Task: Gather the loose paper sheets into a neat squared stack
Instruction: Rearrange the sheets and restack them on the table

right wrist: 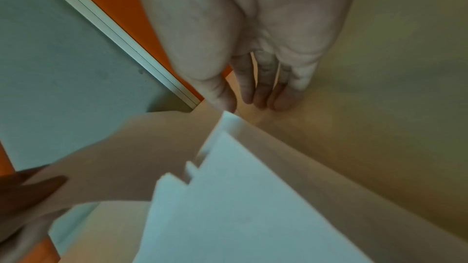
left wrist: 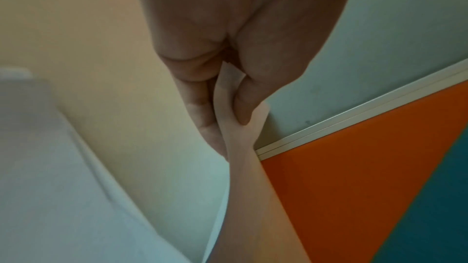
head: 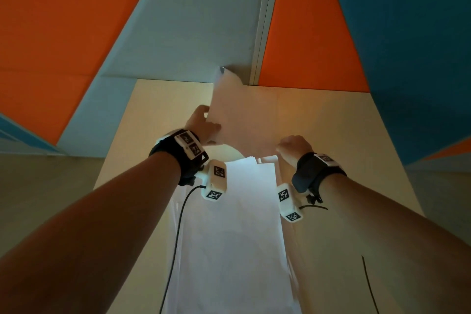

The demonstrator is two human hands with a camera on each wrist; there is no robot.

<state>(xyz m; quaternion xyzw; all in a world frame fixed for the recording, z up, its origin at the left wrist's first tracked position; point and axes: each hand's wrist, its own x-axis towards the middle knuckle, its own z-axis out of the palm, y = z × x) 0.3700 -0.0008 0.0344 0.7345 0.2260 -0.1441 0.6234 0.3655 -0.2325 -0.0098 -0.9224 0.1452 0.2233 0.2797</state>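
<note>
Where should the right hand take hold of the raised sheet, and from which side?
Probably its near right corner, approached from the right. The left hand already pinches the raised sheet at its left edge, so it bows and sags; the right hand hovers open beside that corner.

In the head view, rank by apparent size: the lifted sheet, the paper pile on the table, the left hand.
1. paper pile, largest, though nearest the camera
2. lifted sheet
3. left hand, smallest, pinching the sheet's edge

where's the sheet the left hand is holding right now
In the head view the lifted sheet hangs above the table's far middle, pinched at its left edge by the left hand, just beyond the paper stack and left of the right hand.
</note>
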